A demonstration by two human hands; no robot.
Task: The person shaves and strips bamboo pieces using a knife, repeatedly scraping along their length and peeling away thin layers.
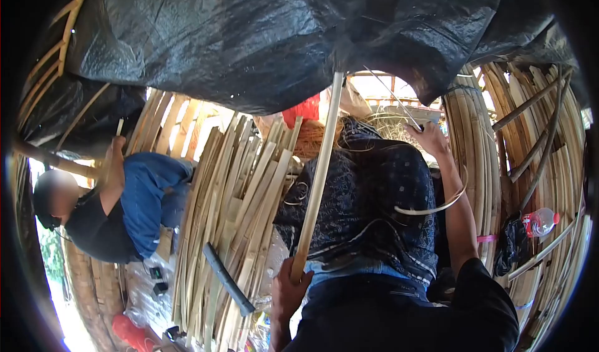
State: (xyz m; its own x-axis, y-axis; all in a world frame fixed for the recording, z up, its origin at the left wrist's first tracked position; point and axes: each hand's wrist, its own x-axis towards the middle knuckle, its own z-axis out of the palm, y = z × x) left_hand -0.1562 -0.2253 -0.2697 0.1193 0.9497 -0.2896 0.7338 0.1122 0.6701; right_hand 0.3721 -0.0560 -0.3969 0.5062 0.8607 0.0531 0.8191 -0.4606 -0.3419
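1. Head view: the left hand [288,283], at the lower middle of the frame, is closed around the bottom end of a long bamboo strip [319,171].
2. That bamboo strip runs up from the fist, slightly tilted to the right, and its top end meets the black plastic sheet [249,34] that covers the upper half of the frame.
3. The right hand [430,136], right of centre and higher up, is raised with its fingers curled on a thin wire [392,96] that slants up to the left toward the sheet's edge.
4. A thin curled sliver [437,205] arcs across the right forearm, in front of a dark patterned cloth [368,208] in the middle of the frame.
5. Left of the strip, a stack of split bamboo slats [231,227] leans upright, with a dark tool handle [228,280] lying across its lower part.
6. On the right, more bent bamboo strips [530,165] stand in curved bundles; a plastic bottle [541,221] is tucked among them.
7. At the left of the frame another person in a blue garment [146,202] has one hand [114,149] up on a bamboo pole [50,158].
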